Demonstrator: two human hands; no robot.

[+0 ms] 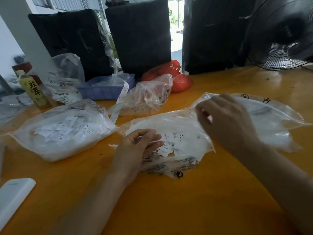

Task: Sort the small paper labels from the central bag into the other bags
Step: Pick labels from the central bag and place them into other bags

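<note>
The small paper labels [171, 141] lay heaped in the central bag [186, 126] on the orange tabletop [169, 200], just beyond the left hand [137, 150], whose curled fingers [152, 145] rested among them; whether they pinched one could not be told. The right hand [225, 121] hovered over the right bag [274, 119], fingers bent around something pale, too blurred to identify. Another label-filled bag [64, 131] sat well left of the left fingers.
</note>
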